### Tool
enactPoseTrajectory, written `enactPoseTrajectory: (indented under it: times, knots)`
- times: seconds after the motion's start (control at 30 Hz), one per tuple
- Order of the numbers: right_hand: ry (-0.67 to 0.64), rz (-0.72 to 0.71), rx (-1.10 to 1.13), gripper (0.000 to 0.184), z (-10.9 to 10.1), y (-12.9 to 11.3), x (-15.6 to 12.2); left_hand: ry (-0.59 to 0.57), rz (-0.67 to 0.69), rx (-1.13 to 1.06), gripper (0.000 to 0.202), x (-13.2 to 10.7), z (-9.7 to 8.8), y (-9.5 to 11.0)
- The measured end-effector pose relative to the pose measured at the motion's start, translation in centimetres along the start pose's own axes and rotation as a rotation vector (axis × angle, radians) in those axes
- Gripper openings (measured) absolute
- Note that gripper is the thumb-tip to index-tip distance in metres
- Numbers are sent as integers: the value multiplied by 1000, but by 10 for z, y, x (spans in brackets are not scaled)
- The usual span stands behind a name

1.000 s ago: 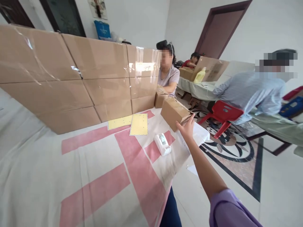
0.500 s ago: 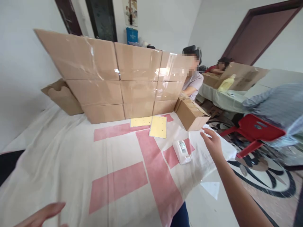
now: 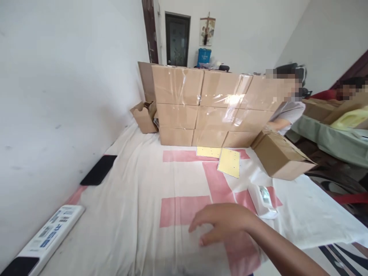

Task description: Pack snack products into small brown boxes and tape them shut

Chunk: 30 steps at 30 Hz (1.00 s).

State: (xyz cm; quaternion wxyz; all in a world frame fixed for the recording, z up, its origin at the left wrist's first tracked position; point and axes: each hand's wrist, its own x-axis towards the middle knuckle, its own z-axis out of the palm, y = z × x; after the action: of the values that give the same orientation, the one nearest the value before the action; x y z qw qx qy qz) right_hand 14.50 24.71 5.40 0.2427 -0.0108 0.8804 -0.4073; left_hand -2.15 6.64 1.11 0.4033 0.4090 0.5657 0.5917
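My right hand [image 3: 221, 222] reaches in from the lower right and hovers over the front middle of the cloth-covered table [image 3: 146, 180]. Its fingers are bent and the thumb stands apart, with nothing held between them. Just right of the wrist sits a white device that looks like a tape dispenser [image 3: 262, 201]. Farther back lie two yellow cards with small dark marks; the nearer card [image 3: 230, 163] partly overlaps the farther card [image 3: 207, 152]. My left hand is out of view.
A wall of taped cardboard boxes [image 3: 215, 103] spans the table's back. A closed carton [image 3: 283, 155] stands right, an open carton [image 3: 144, 119] left. Along the left edge lie a black phone-like slab [image 3: 98, 170] and a white printed box [image 3: 54, 230]. A person [image 3: 290, 111] sits beyond.
The view has turned left, bringing the left wall and table edge into sight. My right hand has moved from beside the right-hand carton to over the cloth. My left hand has left the view.
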Motion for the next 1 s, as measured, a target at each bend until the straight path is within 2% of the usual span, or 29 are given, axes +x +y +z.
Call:
enactPoseTrajectory:
  times: [0.07, 0.13, 0.17, 0.2, 0.3, 0.37, 0.4, 0.47, 0.57, 0.63, 0.73, 0.87, 1.0]
  knots:
    - [32, -79, 19, 40, -23, 2, 53, 134, 35, -14, 54, 1, -20, 1]
    - [276, -107, 186, 37, -50, -2, 122, 381, 105, -48, 57, 13, -41, 1]
    - [473, -113, 314, 39, -63, -7, 160, 541, 148, -69, 58, 23, -53, 0]
    - [595, -118, 345, 44, -76, -14, 199, 706, 186, -91, 59, 37, -65, -1]
    - [821, -52, 359, 62, -112, -31, 300, 1129, 225, -148, 59, 88, -104, -9]
    - [949, -46, 346, 69, -139, -36, 348, 1346, 212, -183, 58, 125, -132, -18]
    - [1009, -56, 338, 72, -152, -35, 367, 1414, 199, -189, 58, 143, -145, -23]
    - [1117, -74, 336, 77, -179, -28, 394, 1458, 173, -163, 60, 178, -174, -34]
    - [1253, -64, 370, 78, -208, -10, 425, 1407, 161, -35, 76, 230, -220, -48]
    - [1325, -48, 391, 77, -218, 3, 444, 1343, 179, 59, 91, 266, -250, -55]
    - [1391, -89, 374, 75, -220, 27, 469, 1259, 223, 213, 109, 318, -287, -64]
    - [1443, -143, 325, 79, -218, 61, 496, 1226, 236, 357, 129, 366, -311, -77]
    - [1486, -112, 258, 82, -223, 84, 518, 1232, 248, 458, 139, 382, -321, -88]
